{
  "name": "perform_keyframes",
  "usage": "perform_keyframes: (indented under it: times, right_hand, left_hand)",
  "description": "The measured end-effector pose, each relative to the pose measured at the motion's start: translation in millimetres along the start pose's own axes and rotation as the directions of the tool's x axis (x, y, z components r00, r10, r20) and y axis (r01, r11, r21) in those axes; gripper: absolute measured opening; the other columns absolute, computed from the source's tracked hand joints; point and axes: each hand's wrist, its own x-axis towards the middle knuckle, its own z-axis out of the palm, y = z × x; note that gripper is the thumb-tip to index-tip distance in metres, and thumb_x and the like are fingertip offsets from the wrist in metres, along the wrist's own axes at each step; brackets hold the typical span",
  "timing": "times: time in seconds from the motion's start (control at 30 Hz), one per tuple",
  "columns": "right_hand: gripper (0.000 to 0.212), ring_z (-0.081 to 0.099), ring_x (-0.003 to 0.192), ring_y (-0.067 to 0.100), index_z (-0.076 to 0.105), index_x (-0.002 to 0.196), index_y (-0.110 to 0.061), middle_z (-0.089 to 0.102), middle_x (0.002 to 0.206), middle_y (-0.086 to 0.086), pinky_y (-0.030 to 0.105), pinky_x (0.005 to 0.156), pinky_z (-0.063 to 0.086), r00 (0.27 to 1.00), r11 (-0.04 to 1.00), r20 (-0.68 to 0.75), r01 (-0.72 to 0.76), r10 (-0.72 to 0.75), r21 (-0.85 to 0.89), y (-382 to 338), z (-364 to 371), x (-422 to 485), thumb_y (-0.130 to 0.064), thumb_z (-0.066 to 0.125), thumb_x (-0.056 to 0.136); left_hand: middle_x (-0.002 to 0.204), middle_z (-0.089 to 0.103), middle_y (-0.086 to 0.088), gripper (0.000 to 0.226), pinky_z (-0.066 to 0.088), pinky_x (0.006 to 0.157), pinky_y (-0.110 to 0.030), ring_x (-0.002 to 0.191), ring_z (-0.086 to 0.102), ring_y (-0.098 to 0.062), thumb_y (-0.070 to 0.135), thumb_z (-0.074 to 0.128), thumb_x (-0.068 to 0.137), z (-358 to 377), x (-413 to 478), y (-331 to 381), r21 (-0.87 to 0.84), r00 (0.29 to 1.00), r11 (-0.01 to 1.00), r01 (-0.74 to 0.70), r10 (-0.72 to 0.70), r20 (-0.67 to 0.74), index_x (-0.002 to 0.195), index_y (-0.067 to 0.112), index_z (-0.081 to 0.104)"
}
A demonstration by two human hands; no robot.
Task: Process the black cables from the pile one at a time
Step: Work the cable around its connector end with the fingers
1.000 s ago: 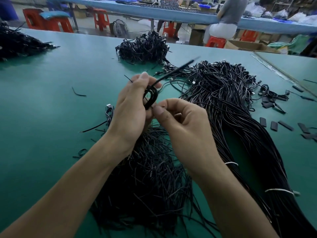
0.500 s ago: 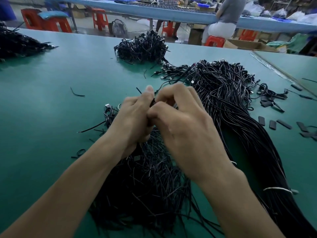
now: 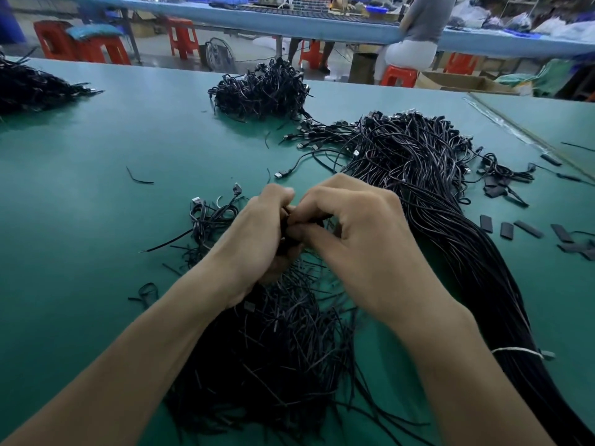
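Two hands are meeting at the centre of the frame, over a green table (image 3: 80, 220). The left hand (image 3: 257, 233) and the right hand (image 3: 351, 239) are both curling inward, fingertips pressing together, and between them they are pinching one black cable (image 3: 286, 235). Only a short dark stretch of it is showing between the fingers; how it is wound I cannot tell.

Four heaps of black cable are lying on the table. The long bundle (image 3: 434, 194) is running from the upper right of centre down to the lower right corner, just beside the right hand, with one white tie (image 3: 515, 350) circling it low on the right. A pile of short ends (image 3: 283, 349) is spreading under both wrists at lower centre. One tangled heap (image 3: 260, 91) is sitting at upper centre, well apart from the hands, and another (image 3: 29, 88) is lying at the upper left edge. A small cluster of coiled cables (image 3: 209, 217) is resting just left of the left hand.

Flat black strips (image 3: 507, 230) are lying scattered at the right edge, at least four of them separate. One loose plug-ended cable (image 3: 283, 173) is lying just above the hands.

At the top right, one person (image 3: 415, 37) is sitting at a second bench.
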Motion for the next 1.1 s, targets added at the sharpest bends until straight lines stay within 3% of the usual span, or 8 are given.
perform_keyframes:
  times: [0.1,0.17,0.27,0.33,0.5,0.67,0.83,1.1]
  right_hand:
    - [0.01,0.062,0.08,0.005,0.076,0.083,-0.021,0.066,0.089,-0.011,0.021,0.07,0.046,1.0,0.998,-0.017,-0.022,0.023,0.054,3,-6,1,-0.011,0.078,0.082]
    - [0.009,0.066,0.078,0.005,0.077,0.082,-0.019,0.067,0.086,-0.009,0.016,0.068,0.049,0.998,0.992,-0.033,-0.045,0.049,0.122,5,-11,1,-0.01,0.08,0.081]
    - [0.009,0.067,0.076,0.006,0.077,0.08,-0.022,0.069,0.084,-0.009,0.027,0.074,0.055,0.998,0.991,-0.009,-0.061,0.062,0.117,8,-16,1,-0.014,0.081,0.079]
    - [0.009,0.067,0.077,0.007,0.077,0.08,-0.021,0.07,0.087,-0.009,0.033,0.076,0.056,0.998,0.993,0.012,-0.056,0.055,0.107,8,-18,0,-0.013,0.082,0.079]
    - [0.007,0.068,0.081,0.007,0.077,0.08,-0.019,0.071,0.104,-0.016,0.026,0.078,0.052,0.999,0.996,0.052,-0.001,-0.003,0.085,6,-18,-1,-0.012,0.079,0.081]
    - [0.009,0.07,0.082,0.007,0.078,0.081,-0.02,0.074,0.083,-0.008,0.033,0.077,0.055,0.998,0.997,0.006,0.057,-0.057,0.06,7,-20,1,-0.012,0.081,0.08]
    - [0.009,0.07,0.084,0.005,0.077,0.081,-0.018,0.074,0.089,-0.012,0.028,0.077,0.055,0.999,0.997,0.015,0.045,-0.046,0.057,10,-21,-1,-0.01,0.08,0.08]
    - [0.006,0.067,0.084,0.012,0.073,0.083,-0.02,0.07,0.088,-0.011,0.041,0.074,0.055,0.994,0.994,0.054,0.099,-0.097,-0.037,11,-17,0,-0.016,0.078,0.084]
  left_hand:
    - [0.064,0.04,0.002,0.02,0.027,0.035,-0.009,0.032,0.037,-0.001,0.034,0.035,0.078,0,1,-1,0.026,0.995,0.997,-0.069,0.067,0.068,0.069,0.018,0.042]
    - [0.062,0.04,0.003,0.017,0.025,0.033,-0.012,0.035,0.029,-0.001,0.038,0.045,0.069,-4,0,-3,-0.134,0.975,0.991,0.026,0.005,0.223,0.064,0.022,0.048]
    - [0.068,0.021,-0.006,0.024,0.023,0.037,-0.009,0.037,0.021,-0.004,0.029,0.054,0.055,-11,5,-9,-0.222,0.933,0.968,0.118,-0.031,0.359,0.07,0.017,0.041]
    - [0.068,0.019,-0.006,0.027,0.024,0.038,-0.009,0.037,0.021,-0.004,0.024,0.055,0.055,-12,7,-10,-0.186,0.921,0.968,0.166,-0.085,0.379,0.073,0.017,0.035]
    - [0.065,0.036,0.003,0.01,0.021,0.037,-0.011,0.042,0.023,-0.004,0.032,0.05,0.068,-22,2,-7,-0.266,0.86,0.924,0.275,-0.113,0.497,0.068,0.022,0.053]
    - [0.06,0.037,0.004,0.02,0.013,0.038,-0.01,0.039,0.021,-0.002,0.034,0.042,0.071,-15,2,-2,-0.337,0.886,0.894,0.296,-0.125,0.447,0.06,0.022,0.054]
    - [0.062,0.04,0.002,0.027,0.019,0.036,-0.008,0.039,0.021,-0.003,0.019,0.042,0.086,-13,5,-7,-0.268,0.921,0.934,0.237,-0.128,0.369,0.063,0.024,0.054]
    - [0.063,0.043,0.002,0.032,0.021,0.037,-0.01,0.041,0.023,-0.004,0.009,0.04,0.088,-16,3,-7,-0.194,0.922,0.967,0.162,-0.078,0.38,0.064,0.024,0.055]
